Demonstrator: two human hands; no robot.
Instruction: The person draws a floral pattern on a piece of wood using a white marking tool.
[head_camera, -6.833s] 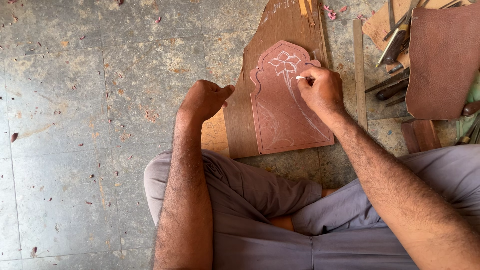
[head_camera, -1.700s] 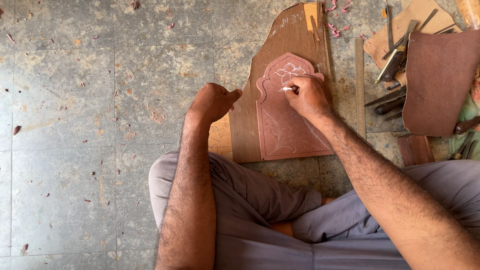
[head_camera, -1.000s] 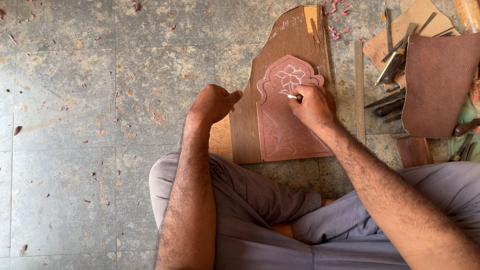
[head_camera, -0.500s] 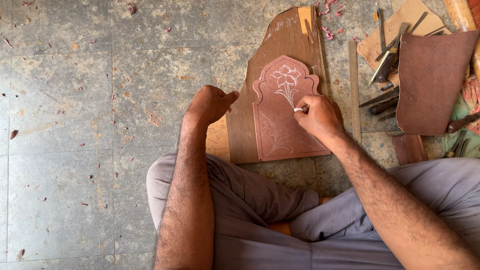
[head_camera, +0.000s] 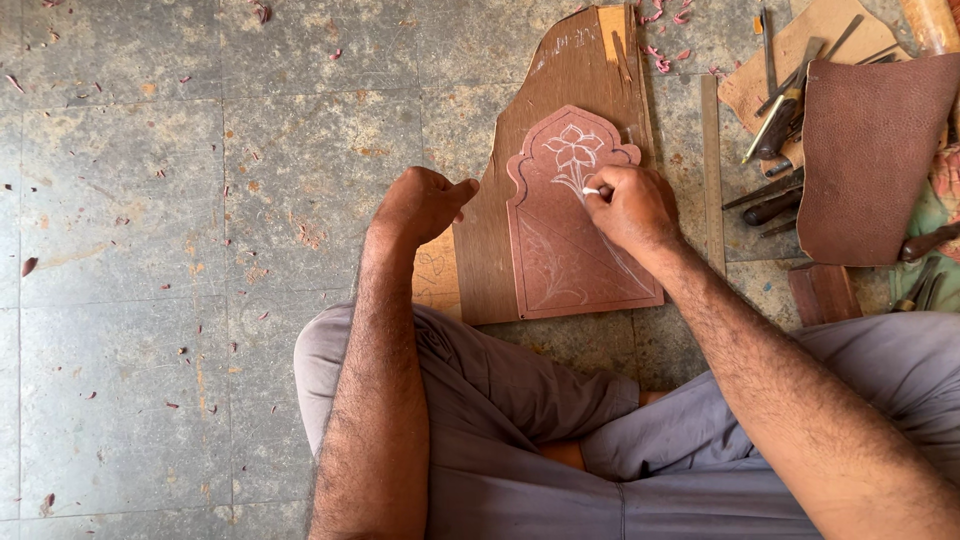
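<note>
On the floor, the arch-shaped panel (head_camera: 570, 240) lies on a board (head_camera: 545, 130). Right hand (head_camera: 630, 205) fingers pinch a white chalk (head_camera: 592, 190); left hand (head_camera: 420, 200) is curled in a loose fist beside it. The panel looks stiff, thin; hold the edges.

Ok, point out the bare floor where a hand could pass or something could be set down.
Free: the tiled floor left of the left hand and the brown board, apart from small shavings. Crowded: right of the right hand, where a ruler strip, metal tools and a leather sheet lie together.

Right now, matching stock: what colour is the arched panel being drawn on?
Reddish-brown arched panel, head view.
</note>
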